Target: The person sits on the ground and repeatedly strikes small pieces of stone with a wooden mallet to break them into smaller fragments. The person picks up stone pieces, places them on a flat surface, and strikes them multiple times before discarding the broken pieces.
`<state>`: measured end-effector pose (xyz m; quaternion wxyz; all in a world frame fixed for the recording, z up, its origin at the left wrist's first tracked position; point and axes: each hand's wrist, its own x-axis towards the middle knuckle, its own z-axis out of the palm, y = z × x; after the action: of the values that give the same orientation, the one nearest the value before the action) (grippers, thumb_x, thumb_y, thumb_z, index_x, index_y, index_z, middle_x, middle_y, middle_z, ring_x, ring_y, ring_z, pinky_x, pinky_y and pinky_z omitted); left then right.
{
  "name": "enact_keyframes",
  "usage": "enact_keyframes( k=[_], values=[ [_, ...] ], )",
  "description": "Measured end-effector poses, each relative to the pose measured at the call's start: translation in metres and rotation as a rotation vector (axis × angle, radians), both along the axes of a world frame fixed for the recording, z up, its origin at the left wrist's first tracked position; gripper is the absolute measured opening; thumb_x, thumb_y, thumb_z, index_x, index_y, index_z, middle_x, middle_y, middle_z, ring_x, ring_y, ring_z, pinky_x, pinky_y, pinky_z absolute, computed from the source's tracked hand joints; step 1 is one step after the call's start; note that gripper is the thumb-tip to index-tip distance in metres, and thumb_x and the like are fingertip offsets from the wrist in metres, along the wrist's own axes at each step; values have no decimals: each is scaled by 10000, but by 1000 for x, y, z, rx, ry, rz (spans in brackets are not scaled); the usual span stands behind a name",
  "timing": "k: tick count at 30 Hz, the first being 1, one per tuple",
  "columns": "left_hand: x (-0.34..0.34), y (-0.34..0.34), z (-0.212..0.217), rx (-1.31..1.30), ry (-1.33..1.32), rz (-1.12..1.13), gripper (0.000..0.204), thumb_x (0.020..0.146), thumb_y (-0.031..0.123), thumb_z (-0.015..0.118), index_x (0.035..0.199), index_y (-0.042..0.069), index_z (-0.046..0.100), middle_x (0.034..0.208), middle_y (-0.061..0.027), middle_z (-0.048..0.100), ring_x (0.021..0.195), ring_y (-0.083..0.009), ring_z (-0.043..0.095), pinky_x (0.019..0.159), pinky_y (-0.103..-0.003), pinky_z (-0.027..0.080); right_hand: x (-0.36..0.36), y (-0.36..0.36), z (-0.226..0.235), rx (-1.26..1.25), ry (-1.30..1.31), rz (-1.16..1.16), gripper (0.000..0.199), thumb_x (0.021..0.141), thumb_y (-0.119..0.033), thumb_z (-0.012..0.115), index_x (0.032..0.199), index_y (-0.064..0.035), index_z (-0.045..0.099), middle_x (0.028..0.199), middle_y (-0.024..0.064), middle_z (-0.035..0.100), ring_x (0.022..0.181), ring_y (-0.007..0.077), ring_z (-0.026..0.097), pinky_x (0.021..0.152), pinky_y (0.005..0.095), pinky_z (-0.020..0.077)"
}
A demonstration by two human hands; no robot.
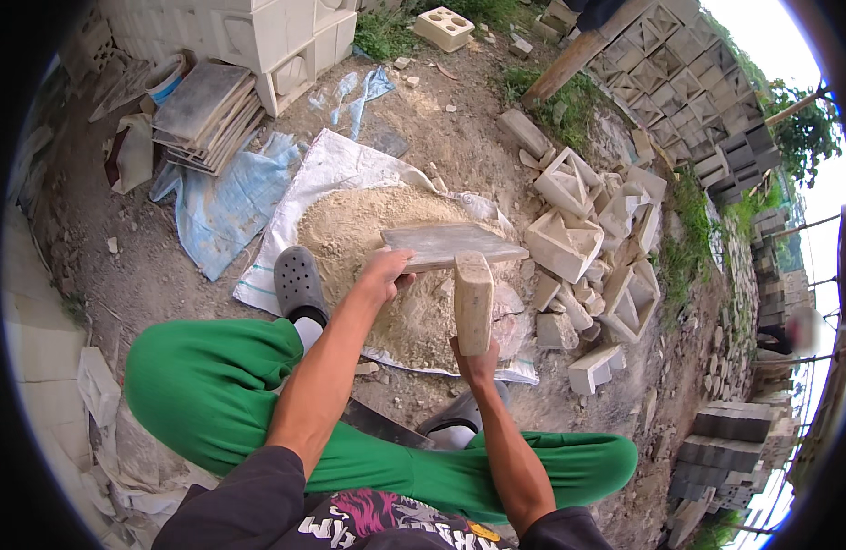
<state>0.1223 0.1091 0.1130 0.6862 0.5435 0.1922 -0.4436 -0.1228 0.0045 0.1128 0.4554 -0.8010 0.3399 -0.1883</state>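
Green trousers [198,390] go with a dark printed T-shirt [235,500] and grey clogs [298,279].

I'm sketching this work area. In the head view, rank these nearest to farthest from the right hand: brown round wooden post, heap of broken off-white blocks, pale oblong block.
1. Pale oblong block: in the right hand.
2. Heap of broken off-white blocks: to its right.
3. Brown round wooden post: farther off, upper right.
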Motion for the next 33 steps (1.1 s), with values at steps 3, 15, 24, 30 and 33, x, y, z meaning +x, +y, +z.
enact_keyframes(
  k=[3, 15, 24, 30, 33],
  values=[
    [-7, -4, 11, 35, -1, 43, 272, 922, 137, 683, 1147, 88, 538, 925, -33, 605, 748, -117, 597, 455, -231, 514, 1, 3, 2, -32, -6, 2, 251, 763, -222, 768, 844, -3, 676, 721, 107, 693, 634, 252, 669, 586, 370, 512],
    [-34, -12, 38, -74, -207, -142, 797, 911, 161, 696, 1533, -26, 235, 1139, -113, 610, 778, -122, 609, 469, -237, 511, -15, -35, 40, 2, -45, -192, 242, 776, -179, 777, 890, 11, 678, 766, 118, 710, 705, 203, 694, 645, 353, 534],
    [-144, -73, -50, -258, -684, -380, 1019, 885, 146, 772, 1560, -91, 46, 1452, -208, 496, 1254, -207, 533, 1071, -317, 421, -66, -62, 26, 42, 228, -527, 233, 764, -191, 748, 742, 25, 664, 600, 73, 639, 533, 166, 641, 508, 345, 483],
    [-178, -56, -103, -41, -759, -520, 1022, 859, 226, 794, 1581, -25, 116, 1425, -223, 527, 1263, -247, 548, 1077, -340, 414, -113, -47, -30, 76, 365, -598, 287, 755, -273, 737, 710, 6, 685, 550, 80, 632, 505, 183, 647, 520, 362, 488],
    [-181, -54, -130, 73, -929, -525, 944, 877, 337, 760, 1586, 67, 199, 1254, -216, 643, 1126, -273, 640, 977, -352, 479, -136, -55, -77, -74, 350, -548, 290, 757, -286, 737, 721, -3, 690, 562, 80, 640, 522, 192, 657, 531, 366, 493]
  ],
)
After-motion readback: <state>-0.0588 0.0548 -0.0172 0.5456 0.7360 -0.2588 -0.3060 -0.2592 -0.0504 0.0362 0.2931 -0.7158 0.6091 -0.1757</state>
